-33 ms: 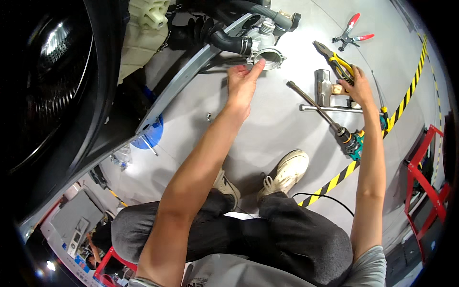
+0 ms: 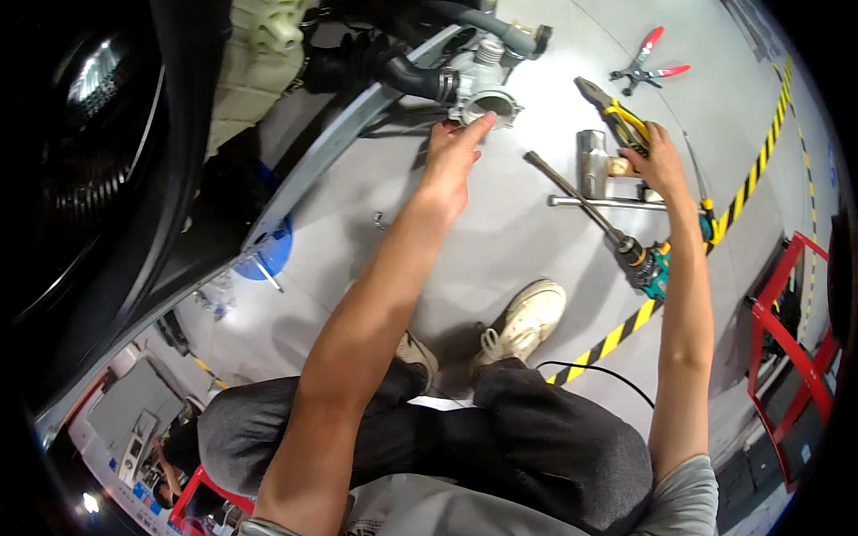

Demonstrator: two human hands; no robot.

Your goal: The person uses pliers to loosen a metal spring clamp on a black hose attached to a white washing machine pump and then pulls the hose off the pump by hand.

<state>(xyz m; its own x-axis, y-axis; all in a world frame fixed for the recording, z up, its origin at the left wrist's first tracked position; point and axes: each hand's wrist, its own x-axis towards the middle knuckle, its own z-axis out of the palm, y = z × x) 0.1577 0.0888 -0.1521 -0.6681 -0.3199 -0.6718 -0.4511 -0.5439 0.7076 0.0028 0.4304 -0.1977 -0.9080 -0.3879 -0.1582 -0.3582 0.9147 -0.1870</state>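
Note:
My left hand [image 2: 454, 161] is closed on the rim of a grey metal housing [image 2: 487, 85] with a round opening. The thumb lies over the rim while the other fingers are partly hidden below it. A black hose [image 2: 416, 79] is clamped to the housing's left side. Out to the right, my right hand [image 2: 660, 163] curls round the handles of a pair of pliers [image 2: 617, 109] with yellow and black grips, which lies on the floor. Right beside that hand is a hammer [image 2: 592, 164], its wooden handle partly covered.
A long-bitted power drill [image 2: 652, 268] crosses a metal bar [image 2: 608, 204] on the floor. Red-handled pliers [image 2: 645, 67] lie farther off. A vehicle's bumper edge [image 2: 313, 156] runs along the left. A blue round container [image 2: 268, 255] stands under it; a red frame [image 2: 786, 313] stands at right.
The whole view has shifted slightly, so everything sits a little farther left. Both hands keep their places at the housing and the pliers.

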